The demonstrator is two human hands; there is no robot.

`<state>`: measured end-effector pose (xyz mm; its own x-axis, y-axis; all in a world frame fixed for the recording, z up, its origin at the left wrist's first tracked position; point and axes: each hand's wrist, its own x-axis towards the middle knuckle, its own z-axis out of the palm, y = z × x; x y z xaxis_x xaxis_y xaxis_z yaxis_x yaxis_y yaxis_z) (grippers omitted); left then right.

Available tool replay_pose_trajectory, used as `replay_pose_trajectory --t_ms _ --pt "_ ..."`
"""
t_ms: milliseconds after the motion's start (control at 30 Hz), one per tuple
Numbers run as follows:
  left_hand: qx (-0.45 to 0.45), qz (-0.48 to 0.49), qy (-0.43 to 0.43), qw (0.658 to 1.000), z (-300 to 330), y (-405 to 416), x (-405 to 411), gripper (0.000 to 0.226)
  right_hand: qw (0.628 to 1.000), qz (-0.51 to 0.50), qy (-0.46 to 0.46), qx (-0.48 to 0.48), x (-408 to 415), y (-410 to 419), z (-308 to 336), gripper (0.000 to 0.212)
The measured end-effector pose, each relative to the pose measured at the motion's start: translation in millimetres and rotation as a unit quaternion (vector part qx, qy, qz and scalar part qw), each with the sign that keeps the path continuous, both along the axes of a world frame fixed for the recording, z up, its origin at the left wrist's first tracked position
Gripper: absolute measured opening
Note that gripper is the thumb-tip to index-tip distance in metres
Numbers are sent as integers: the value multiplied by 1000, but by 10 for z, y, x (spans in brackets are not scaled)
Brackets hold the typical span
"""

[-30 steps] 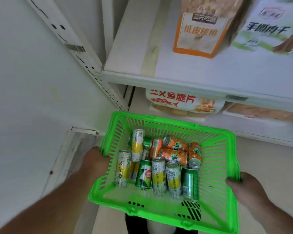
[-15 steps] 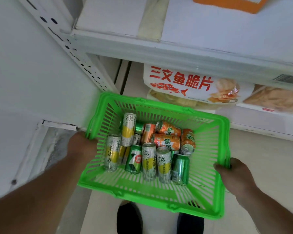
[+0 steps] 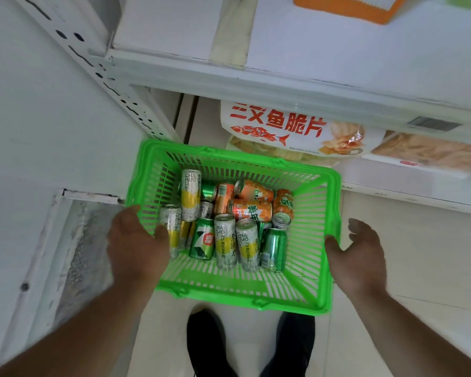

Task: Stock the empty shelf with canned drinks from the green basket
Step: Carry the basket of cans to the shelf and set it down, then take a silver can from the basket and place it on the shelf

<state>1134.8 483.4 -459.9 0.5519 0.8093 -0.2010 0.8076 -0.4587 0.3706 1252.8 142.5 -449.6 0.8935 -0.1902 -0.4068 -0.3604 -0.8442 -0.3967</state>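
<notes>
Green plastic basket (image 3: 314,281) at centre frame, slatted walls, seen from above, down by the floor just in front of two dark shoes (image 3: 252,346). Holds a jumble of canned drinks (image 3: 229,221): tall white-and-yellow cans (image 3: 191,194) lettered CHA HUO LI toward the left and centre, orange cans (image 3: 253,210) lying on their sides toward the upper right, green cans (image 3: 273,248) at lower centre and right, one marked with a 7.

Left hand (image 3: 136,246) at the basket's left rim, lower left of centre; fingers over the rim and partly hidden from above, thumb reaching in by a white-and-yellow can. Whether gripping the rim or only resting on it: cannot tell.

Right hand (image 3: 358,257) just outside the basket's right wall, fingers spread and loosely extended, holding nothing; thumb close to or touching the rim, contact unclear.

White shelf board (image 3: 297,50) across the top of frame, orange-edged package (image 3: 346,6) on it at upper right. Below its front edge, a lower shelf with a white snack bag (image 3: 283,129) printed in red characters with a fish, more packets (image 3: 430,152) to the right. White perforated upright (image 3: 101,74) running diagonally at upper left. Pale tiled floor (image 3: 419,240) at right.
</notes>
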Motion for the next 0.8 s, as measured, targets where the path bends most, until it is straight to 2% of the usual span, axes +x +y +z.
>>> replay_pose_trajectory --t_ms 33,67,133,200,267,367,533,700,800 --pt "-37 -7 -12 999 28 -181 -26 55 998 15 -51 15 -80 72 76 57" --pt "-94 -11 -20 995 40 -353 -36 55 997 28 -57 39 -155 165 127 54" --pt "-217 -31 -6 976 16 -668 -52 53 992 37 57 102 -253 339 134 55" --pt "-270 -86 34 958 -46 -919 -65 61 970 40 199 136 -307 477 -10 61" --pt "-279 -118 51 952 -138 -1082 -50 70 957 44 252 139 -288 601 -207 67" --pt "-285 -125 66 948 -338 -1205 -33 75 950 60 272 141 -236 794 -628 76" --pt "-271 -138 77 949 -678 -1223 -93 79 949 100 271 122 -205 1050 -1240 52" --pt "-268 -143 67 950 -800 -1224 -162 78 968 105 212 83 -275 1251 -1368 45" --pt "-278 -125 52 951 -625 -1214 -187 73 967 77 198 137 -287 1191 -1120 43"
